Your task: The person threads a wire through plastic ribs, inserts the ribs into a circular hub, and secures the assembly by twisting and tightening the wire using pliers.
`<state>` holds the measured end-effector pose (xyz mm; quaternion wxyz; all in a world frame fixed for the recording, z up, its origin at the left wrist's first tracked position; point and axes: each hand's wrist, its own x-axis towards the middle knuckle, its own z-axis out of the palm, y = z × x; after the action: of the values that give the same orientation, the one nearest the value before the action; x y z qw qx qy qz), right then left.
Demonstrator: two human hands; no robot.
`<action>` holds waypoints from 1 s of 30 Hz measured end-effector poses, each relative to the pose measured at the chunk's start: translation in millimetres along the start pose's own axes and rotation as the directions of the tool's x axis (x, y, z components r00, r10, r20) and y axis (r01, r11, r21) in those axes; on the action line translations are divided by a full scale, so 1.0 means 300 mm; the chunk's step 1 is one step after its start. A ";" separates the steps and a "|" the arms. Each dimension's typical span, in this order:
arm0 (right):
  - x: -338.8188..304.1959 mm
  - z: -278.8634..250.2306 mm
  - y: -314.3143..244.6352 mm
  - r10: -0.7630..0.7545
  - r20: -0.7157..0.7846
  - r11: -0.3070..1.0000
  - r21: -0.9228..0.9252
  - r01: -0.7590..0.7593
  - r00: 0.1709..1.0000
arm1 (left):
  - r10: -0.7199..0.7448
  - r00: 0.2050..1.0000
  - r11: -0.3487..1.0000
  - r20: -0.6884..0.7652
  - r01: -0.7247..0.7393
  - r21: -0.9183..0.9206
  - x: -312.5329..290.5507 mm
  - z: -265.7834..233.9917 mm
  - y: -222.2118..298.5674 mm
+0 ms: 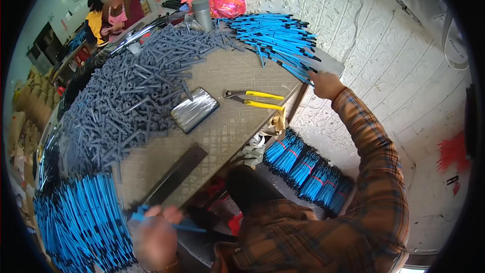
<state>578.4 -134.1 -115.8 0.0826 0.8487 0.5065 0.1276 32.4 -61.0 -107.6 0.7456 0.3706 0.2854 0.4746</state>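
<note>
At the table's right edge, my right hand (pixel 327 85) is closed, thumb and fingertips pinching the black end of a thin blue rod. That rod lies beside a loose heap of blue rods (pixel 275 33) with black ends. My left hand (pixel 157 237) is low at the near left, smeared by motion. Its fingers are curled around a blue rod (pixel 189 228) that sticks out on both sides. Close by on its left stands a dense row of blue rods (pixel 83 222). A flat dark bar (pixel 174 174) lies on the table just beyond this hand.
Grey plastic pieces (pixel 126 91) are piled across the table (pixel 242 73). Yellow-handled pliers (pixel 255 98) and a shiny dark-edged rectangle (pixel 195 110) lie mid-table. A grey cylinder (pixel 202 14) and pink bag (pixel 227 1) stand behind. Bundled blue rods (pixel 308 169) lie below right. Two people work far left.
</note>
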 end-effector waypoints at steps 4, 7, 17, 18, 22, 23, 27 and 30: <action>0.027 0.210 0.102 -0.056 -0.199 0.997 -0.057 0.045 0.978 | -0.099 0.973 0.985 0.206 0.125 -0.117 0.073 0.106 -0.050; 0.007 0.138 0.025 -0.114 -0.170 0.988 0.082 0.129 0.979 | -0.120 0.980 0.980 0.156 0.142 -0.138 0.097 0.160 -0.046; 0.033 0.161 -0.147 -0.077 -0.065 0.894 0.438 0.098 0.995 | -0.107 0.978 0.989 0.181 0.123 -0.081 0.045 0.151 -0.066; 0.043 0.153 -0.164 -0.079 -0.061 0.903 0.419 0.097 0.995 | -0.118 0.982 0.991 0.150 0.125 -0.040 0.040 0.140 -0.074; 0.084 0.094 -0.205 -0.037 -0.092 0.935 0.349 0.067 0.995 | -0.125 0.984 0.992 0.125 0.124 0.017 0.014 0.124 -0.067; 0.072 0.075 -0.190 -0.025 -0.097 0.937 0.344 0.057 0.995 | -0.119 0.986 0.993 0.117 0.118 0.021 0.012 0.121 -0.065; 0.000 -0.061 -0.184 -0.120 -0.423 0.891 0.354 0.285 0.898 | -0.124 0.989 0.992 0.083 0.125 -0.006 0.008 0.091 -0.066; -0.086 -0.200 -0.214 -0.013 0.068 0.080 0.995 -0.067 0.998 | -0.100 0.990 0.993 0.099 0.106 -0.056 0.022 0.080 -0.077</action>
<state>494.9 -125.8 -79.3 -0.5022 0.6922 0.4405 -0.2731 65.0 -68.1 -113.5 0.7930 0.3547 0.2534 0.4256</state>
